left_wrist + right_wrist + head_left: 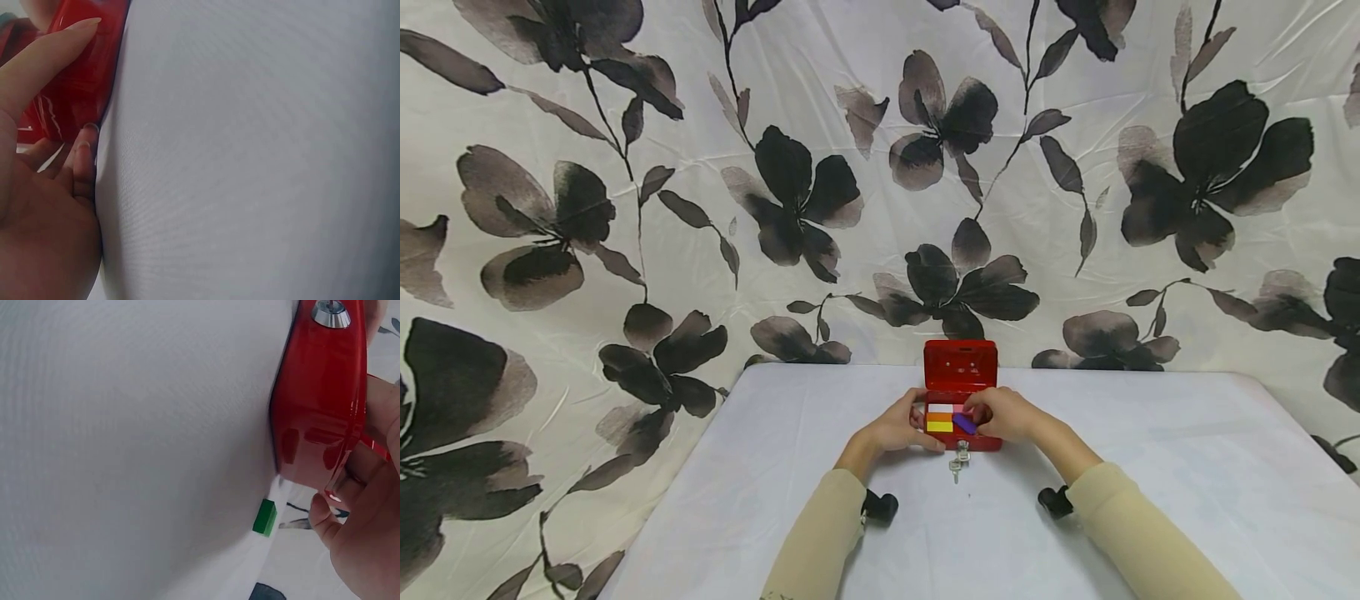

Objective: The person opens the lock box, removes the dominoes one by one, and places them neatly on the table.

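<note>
A small red cash box [961, 365] stands on the table with its lid raised. Its left side is gripped by my left hand [897, 425], the thumb along the front wall and the fingers against the side. Over the box's right half, my right hand [1009, 414] pinches a purple block [965, 424], which lies slanted inside the rim. White [939, 408], orange [939, 417] and yellow [939, 427] blocks lie in rows in the left half. A bit of pink block [958, 408] shows behind the purple one; my right fingers hide the rest.
Keys [956, 468] hang from the lock [331, 314] at the box's front, lying toward me on the white table [700, 500]. A green block [265, 517] lies on the table past the box's right side. Behind stands a flower-patterned cloth [820, 67].
</note>
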The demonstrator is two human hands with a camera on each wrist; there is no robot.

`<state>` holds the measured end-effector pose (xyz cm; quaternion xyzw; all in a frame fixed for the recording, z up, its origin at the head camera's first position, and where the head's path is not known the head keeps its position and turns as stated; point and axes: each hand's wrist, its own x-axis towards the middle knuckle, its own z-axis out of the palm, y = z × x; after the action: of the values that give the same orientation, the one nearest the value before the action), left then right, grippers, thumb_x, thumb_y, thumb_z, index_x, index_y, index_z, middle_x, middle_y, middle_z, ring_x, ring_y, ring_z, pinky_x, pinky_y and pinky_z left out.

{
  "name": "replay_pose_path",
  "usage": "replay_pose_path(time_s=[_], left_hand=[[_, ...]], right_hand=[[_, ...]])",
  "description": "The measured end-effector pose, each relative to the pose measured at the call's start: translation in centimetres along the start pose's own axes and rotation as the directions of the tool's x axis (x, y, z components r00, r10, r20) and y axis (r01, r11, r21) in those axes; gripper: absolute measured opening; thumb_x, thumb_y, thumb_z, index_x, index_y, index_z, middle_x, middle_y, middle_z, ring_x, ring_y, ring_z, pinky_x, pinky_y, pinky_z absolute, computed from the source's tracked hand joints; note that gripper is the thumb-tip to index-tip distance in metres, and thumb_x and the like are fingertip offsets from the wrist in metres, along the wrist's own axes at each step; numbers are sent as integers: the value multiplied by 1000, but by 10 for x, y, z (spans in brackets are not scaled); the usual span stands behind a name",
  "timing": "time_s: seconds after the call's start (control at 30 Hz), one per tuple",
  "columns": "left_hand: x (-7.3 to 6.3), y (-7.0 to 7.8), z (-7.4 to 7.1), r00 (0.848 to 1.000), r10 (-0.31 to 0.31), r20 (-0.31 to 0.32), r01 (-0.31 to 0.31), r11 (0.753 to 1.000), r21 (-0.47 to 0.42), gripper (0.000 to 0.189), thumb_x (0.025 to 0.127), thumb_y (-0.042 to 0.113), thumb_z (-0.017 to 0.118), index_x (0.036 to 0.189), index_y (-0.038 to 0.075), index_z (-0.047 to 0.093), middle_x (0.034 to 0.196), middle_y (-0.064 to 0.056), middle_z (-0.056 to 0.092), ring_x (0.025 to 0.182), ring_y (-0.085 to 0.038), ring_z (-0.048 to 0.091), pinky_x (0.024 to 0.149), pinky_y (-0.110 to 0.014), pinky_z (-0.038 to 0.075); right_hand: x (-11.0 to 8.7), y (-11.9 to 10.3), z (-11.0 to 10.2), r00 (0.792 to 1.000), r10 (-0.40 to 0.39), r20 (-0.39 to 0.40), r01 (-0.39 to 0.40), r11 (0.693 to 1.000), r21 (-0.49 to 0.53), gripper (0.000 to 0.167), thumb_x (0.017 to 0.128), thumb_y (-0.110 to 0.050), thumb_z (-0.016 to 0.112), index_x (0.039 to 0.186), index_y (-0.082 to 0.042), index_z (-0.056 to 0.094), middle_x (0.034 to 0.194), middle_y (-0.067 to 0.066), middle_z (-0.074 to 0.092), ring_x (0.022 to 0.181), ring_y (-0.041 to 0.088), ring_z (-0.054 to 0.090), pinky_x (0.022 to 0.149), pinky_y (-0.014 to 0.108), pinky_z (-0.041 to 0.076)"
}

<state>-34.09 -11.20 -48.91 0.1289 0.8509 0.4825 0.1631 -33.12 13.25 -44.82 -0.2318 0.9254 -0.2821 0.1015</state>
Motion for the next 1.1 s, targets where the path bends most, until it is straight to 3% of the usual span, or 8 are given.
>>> replay_pose_path(time_s=[0.53, 0.8, 1.1], left_hand=[[1, 0, -1, 1000, 7, 9, -7, 1000, -4, 93, 74, 26, 93, 150, 21, 40, 108, -7, 56, 104, -23, 52, 92, -35, 52], [3, -1, -2, 999, 26, 22, -26, 999, -19, 90, 77, 22, 92, 150, 16, 41, 107, -8, 55, 103, -23, 50, 91, -38, 50], [1, 0, -1, 1000, 16, 18, -15, 1000, -23, 89, 77, 22, 92, 149, 17, 41, 107, -8, 56, 103, -23, 51, 90, -38, 51]], right_hand=[[4, 5, 2, 998, -62, 33, 60, 996, 73, 34, 87, -1, 78, 120, -6, 71, 94, 3, 66, 88, 19, 57, 82, 33, 56], [6, 8, 0, 991, -123, 52, 120, 991, 59, 37, 87, -1, 78, 123, -4, 70, 95, 4, 65, 91, 22, 57, 83, 34, 54], [6, 5, 0, 990, -108, 88, 107, 994, 17, 37, 88, -3, 78, 124, -4, 69, 97, 4, 65, 93, 21, 57, 87, 36, 55]])
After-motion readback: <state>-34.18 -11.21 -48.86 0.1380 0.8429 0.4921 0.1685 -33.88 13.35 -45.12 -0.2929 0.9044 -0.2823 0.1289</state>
